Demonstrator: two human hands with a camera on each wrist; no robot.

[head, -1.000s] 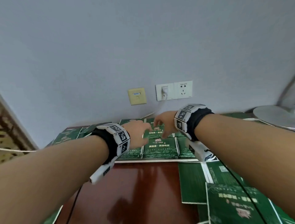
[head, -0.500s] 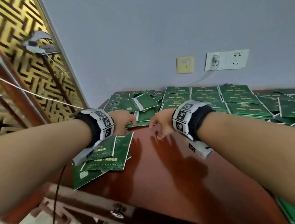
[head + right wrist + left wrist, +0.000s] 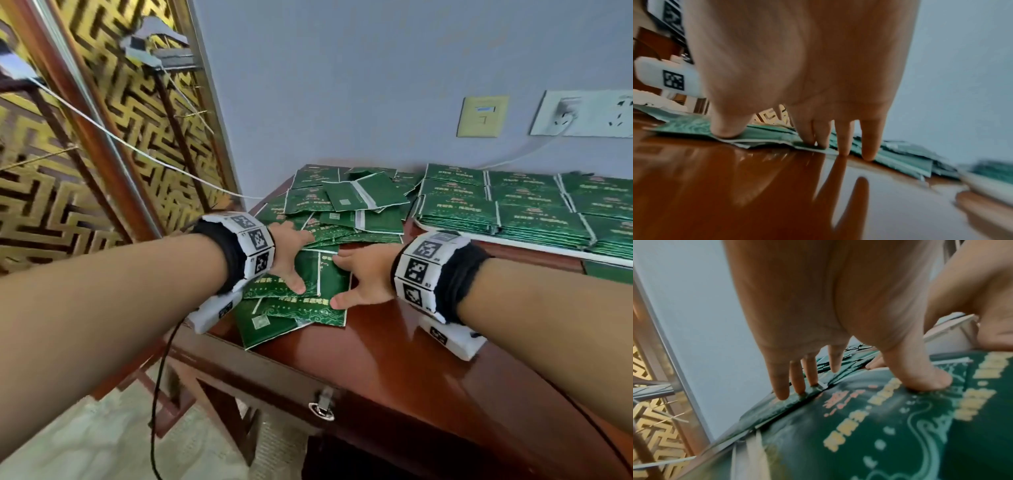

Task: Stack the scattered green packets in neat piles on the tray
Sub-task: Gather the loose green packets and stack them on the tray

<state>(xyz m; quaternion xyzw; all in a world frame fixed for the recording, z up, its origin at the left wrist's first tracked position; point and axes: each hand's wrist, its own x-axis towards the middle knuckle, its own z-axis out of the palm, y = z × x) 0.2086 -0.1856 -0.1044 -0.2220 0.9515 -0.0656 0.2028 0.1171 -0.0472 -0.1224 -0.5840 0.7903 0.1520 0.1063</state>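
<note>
My left hand (image 3: 291, 255) lies spread, fingers straight, on the loose green packets (image 3: 310, 294) at the near left corner of the bench (image 3: 394, 349); the left wrist view shows my thumb (image 3: 929, 379) pressed flat on the top packet's printed face and my fingertips touching the far edge of the same heap. My right hand (image 3: 363, 279) is spread too, palm down just beside the left, with its thumb (image 3: 725, 129) pressing on a packet corner and the fingers standing straight down at the heap's right edge, two on the packets and two touching the bare red-brown wood. Neither hand grips anything.

Beyond my hands, more packets (image 3: 346, 202) lie scattered and overlapping toward the wall, some face down and showing a white strip. To the right of them the white tray (image 3: 513, 241) carries green packets (image 3: 534, 209) in neat rows of piles. Behind it on the grey wall sit a yellow wall plate (image 3: 483, 116) and a white socket (image 3: 582, 114) with a plug in it. A gold lattice screen (image 3: 68, 137) stands at the left.
</note>
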